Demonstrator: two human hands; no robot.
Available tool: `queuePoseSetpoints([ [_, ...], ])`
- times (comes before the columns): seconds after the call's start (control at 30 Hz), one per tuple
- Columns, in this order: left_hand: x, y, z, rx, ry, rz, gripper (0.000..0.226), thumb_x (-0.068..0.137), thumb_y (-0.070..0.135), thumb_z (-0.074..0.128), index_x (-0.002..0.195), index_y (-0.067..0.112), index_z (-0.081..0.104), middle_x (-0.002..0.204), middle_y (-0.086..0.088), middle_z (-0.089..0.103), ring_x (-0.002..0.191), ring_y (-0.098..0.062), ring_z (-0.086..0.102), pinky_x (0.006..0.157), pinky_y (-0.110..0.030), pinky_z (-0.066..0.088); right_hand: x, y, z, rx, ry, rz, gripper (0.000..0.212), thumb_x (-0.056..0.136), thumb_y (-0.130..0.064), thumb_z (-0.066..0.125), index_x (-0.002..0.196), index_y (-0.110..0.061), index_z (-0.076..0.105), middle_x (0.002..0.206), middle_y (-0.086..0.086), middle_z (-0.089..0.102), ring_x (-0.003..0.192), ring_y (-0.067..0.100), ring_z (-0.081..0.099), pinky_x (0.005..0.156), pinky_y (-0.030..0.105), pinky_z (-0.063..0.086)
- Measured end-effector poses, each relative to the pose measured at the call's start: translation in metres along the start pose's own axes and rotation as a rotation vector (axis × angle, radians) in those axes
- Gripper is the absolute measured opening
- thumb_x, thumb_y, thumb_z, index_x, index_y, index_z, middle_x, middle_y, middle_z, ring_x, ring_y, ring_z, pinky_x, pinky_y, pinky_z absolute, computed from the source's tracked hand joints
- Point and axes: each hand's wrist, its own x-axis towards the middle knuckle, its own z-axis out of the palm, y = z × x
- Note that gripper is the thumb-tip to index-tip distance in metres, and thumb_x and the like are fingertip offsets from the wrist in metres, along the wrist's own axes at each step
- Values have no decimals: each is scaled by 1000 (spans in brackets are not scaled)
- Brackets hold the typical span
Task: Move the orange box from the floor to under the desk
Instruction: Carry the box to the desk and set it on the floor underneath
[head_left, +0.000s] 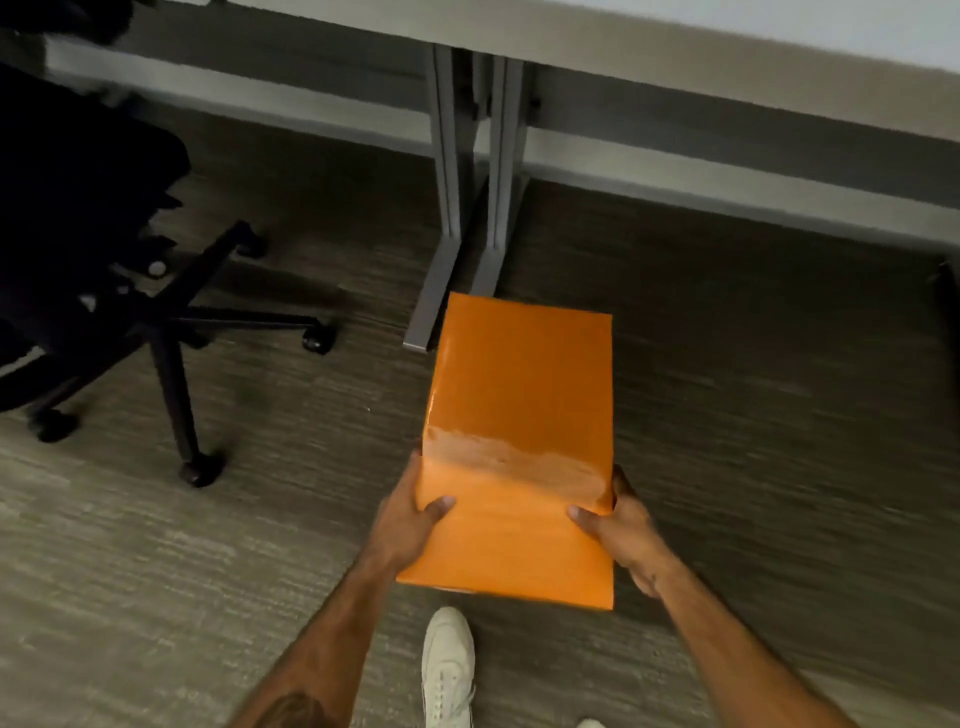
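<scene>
Both hands, left (402, 519) and right (626, 525), clamped on orange box (519, 415) side edges, desk legs (467, 208) seemingly just beyond

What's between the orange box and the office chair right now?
In the head view, only bare carpet separates the orange box from the office chair. The grey desk legs stand just beyond the box's far end.

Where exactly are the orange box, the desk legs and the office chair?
orange box (519, 415): head view, middle of its glossy top face.
desk legs (448, 156): head view, upright of the left grey leg.
office chair (171, 332): head view, hub of its black wheeled base.
</scene>
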Motion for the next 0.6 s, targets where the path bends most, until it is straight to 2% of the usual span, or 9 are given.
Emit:
queuePoseSetpoints([
  [0.07, 25, -3, -2, 37, -36, 21, 65, 92, 31, 67, 148, 24, 37, 133, 4, 56, 124, -24, 55, 104, -44, 45, 13, 6, 3, 23, 36, -12, 77, 85, -12, 75, 144, -35, 33, 132, -1, 58, 119, 22, 56, 102, 44, 48],
  [0.1, 37, -4, -2, 58, -56, 26, 63, 89, 36, 68, 145, 25, 41, 132, 1, 59, 124, -27, 56, 104, -44, 46, 19, 10, 6, 30, 50, -12, 78, 84, -13, 76, 145, -35, 33, 133, -3, 56, 121, 20, 54, 102, 41, 47],
  [0.17, 66, -10, 1, 95, -68, 55, 75, 84, 46, 67, 150, 30, 35, 142, 0, 55, 131, -26, 51, 108, -43, 42, 38, 17, 10, 49, 78, -23, 80, 84, -13, 76, 147, -33, 32, 138, -6, 52, 127, 18, 49, 102, 36, 44],
  [0.27, 110, -22, 16, 178, -58, 130, 85, 93, 35, 66, 158, 32, 12, 161, 1, 31, 144, -22, 34, 116, -37, 32, 74, 35, 10, 96, 65, -38, 86, 84, -14, 76, 152, -33, 28, 149, -7, 44, 134, 16, 42, 104, 38, 42],
  [0.33, 137, -33, 27, 192, -86, 132, 85, 96, 32, 62, 158, 35, 4, 164, 3, 23, 147, -22, 29, 116, -34, 30, 101, 46, 9, 76, 53, -64, 86, 84, -17, 77, 152, -36, 28, 149, -10, 44, 134, 15, 43, 107, 39, 41],
  [0.4, 167, -48, 36, 139, -118, 138, 85, 97, 30, 61, 157, 38, 1, 164, 5, 21, 146, -19, 29, 114, -30, 29, 131, 62, 7, 43, 65, -120, 87, 79, -20, 81, 150, -32, 33, 147, -4, 50, 133, 18, 48, 109, 45, 42],
  [0.47, 193, -62, 46, 123, -139, 173, 88, 96, 32, 63, 157, 38, 0, 163, 3, 23, 144, -21, 34, 112, -31, 33, 160, 78, 3, 39, 76, -157, 87, 73, -21, 80, 148, -25, 37, 143, 2, 55, 130, 21, 53, 107, 45, 43],
  [0.53, 215, -69, 57, 127, -124, 176, 90, 94, 32, 66, 157, 38, 3, 161, -1, 32, 138, -25, 44, 105, -35, 43, 183, 88, -1, 41, 82, -178, 84, 74, -21, 79, 148, -26, 38, 141, 2, 56, 129, 22, 54, 104, 43, 45],
  [0.6, 235, -73, 68, 140, -69, 164, 90, 93, 30, 68, 157, 37, 6, 157, -3, 39, 130, -25, 51, 97, -32, 47, 206, 97, -4, 34, 76, -195, 81, 77, -21, 79, 147, -29, 39, 140, 2, 57, 127, 23, 55, 103, 45, 46],
])
